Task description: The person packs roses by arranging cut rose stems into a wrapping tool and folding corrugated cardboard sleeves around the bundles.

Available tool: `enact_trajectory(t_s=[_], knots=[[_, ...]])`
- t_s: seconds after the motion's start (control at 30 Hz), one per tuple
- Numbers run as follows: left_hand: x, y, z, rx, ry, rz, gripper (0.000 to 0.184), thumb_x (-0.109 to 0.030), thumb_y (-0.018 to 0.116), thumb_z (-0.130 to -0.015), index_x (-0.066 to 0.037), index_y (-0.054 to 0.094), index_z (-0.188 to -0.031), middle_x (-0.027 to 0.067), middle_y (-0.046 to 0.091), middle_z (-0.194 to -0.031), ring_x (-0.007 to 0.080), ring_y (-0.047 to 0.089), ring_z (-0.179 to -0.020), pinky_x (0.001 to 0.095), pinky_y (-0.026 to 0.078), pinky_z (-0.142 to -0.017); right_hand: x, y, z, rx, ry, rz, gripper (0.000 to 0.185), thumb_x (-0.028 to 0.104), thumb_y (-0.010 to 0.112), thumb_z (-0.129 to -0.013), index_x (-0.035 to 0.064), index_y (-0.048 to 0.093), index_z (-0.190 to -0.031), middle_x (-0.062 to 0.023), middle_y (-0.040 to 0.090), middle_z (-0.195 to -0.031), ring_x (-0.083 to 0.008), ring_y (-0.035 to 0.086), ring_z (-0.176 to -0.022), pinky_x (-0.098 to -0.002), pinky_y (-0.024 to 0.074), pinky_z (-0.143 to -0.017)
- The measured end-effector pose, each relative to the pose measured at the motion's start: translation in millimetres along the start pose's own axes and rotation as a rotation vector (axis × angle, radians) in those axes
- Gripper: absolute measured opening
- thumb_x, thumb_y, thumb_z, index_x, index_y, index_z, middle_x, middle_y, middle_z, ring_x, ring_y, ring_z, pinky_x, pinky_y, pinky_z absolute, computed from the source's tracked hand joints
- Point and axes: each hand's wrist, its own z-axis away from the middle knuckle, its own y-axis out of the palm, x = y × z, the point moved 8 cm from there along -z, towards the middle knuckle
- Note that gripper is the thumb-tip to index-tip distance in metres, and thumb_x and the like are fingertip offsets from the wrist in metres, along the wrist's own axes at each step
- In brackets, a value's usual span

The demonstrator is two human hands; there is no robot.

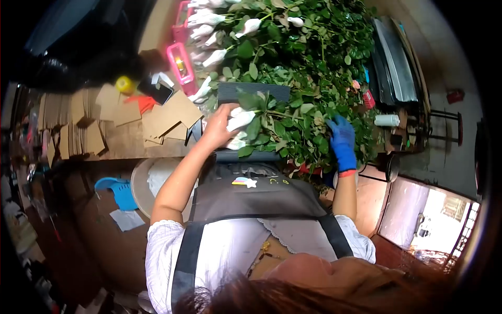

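My bare left hand [219,125] is closed around the head end of a rose, at a bud in a white net sleeve [240,119]. Another white-sleeved bud [238,140] sits just below it, close to my palm. Leafy green stems [293,128] run rightward from the buds, between two dark ribbed pads [253,92]. At their right end, my right hand [342,141] wears a blue glove and rests against the leaves, its fingers stretched out and slightly apart. Leaves hide part of the fingertips.
A large heap of sleeved roses [314,36] fills the back of the table. Pink tape dispensers [181,65], cardboard pieces [167,118], a phone [157,91] and yellow tape [124,84] lie leftward. Dark boards [395,63] stand right. A blue plastic stool [117,191] is below.
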Motion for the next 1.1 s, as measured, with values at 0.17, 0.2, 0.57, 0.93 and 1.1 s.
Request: enact_trajectory(t_s=[0.17, 0.2, 0.57, 0.93, 1.1], knots=[[-3.3, 0.7, 0.1, 0.005, -0.034, -0.031, 0.071, 0.000, 0.082, -0.069, -0.007, 0.051, -0.133, 0.0121, 0.059, -0.118, 0.0288, 0.064, -0.103, 0.0375, 0.057, -0.087, 116.8, -111.9, -63.5, -0.152, -0.120, -0.582, 0.040, 0.022, 0.069, -0.087, 0.0153, 0.064, -0.125, -0.0096, 0.070, -0.086, -0.0299, 0.068, -0.078, -0.0401, 0.0554, -0.071], [-3.7, 0.4, 0.2, 0.006, -0.034, -0.023, 0.071, 0.000, 0.082, -0.069, -0.007, 0.051, -0.132, 0.0122, 0.059, -0.118, 0.0288, 0.064, -0.102, 0.0375, 0.057, -0.088, 149.4, -109.4, -70.1, -0.024, -0.182, -0.714, 0.040, 0.026, 0.068, -0.088, 0.0146, 0.063, -0.126, -0.0090, 0.070, -0.081, -0.0301, 0.068, -0.073, -0.0401, 0.0550, -0.067], [-0.2, -8.9, 12.7, -0.185, -0.077, 0.011, 0.057, -0.024, 0.075, -0.087, -0.004, 0.044, -0.130, 0.0217, 0.065, -0.112, 0.0375, 0.066, -0.103, 0.0432, 0.052, -0.086, 193.3, 6.2, -109.4, 0.190, 0.013, -0.414, 0.032, 0.045, 0.060, -0.092, 0.0129, 0.062, -0.093, -0.0119, 0.070, -0.077, -0.0332, 0.069, -0.071, -0.0461, 0.0519, -0.063], [-17.2, -41.0, 7.3, -0.180, -0.253, -0.034, 0.033, -0.037, 0.054, -0.101, -0.010, 0.070, -0.092, 0.0120, 0.064, -0.071, 0.0352, 0.063, -0.069, 0.0429, 0.049, -0.061, 200.8, 38.2, -104.7, 0.268, 0.011, -0.363, 0.035, 0.047, 0.058, -0.093, 0.0136, 0.063, -0.102, -0.0125, 0.070, -0.076, -0.0321, 0.069, -0.071, -0.0464, 0.0522, -0.062], [4.1, -63.4, 37.5, -0.564, -0.180, 0.437, 0.021, -0.005, 0.054, -0.099, 0.002, 0.064, -0.082, 0.0028, 0.060, -0.072, 0.0077, 0.054, -0.067, 0.0271, 0.043, -0.058, 204.4, 38.8, -105.1, 0.319, 0.043, -0.362, 0.036, 0.048, 0.058, -0.094, 0.0154, 0.062, -0.108, -0.0121, 0.070, -0.078, -0.0321, 0.069, -0.072, -0.0466, 0.0521, -0.064]])
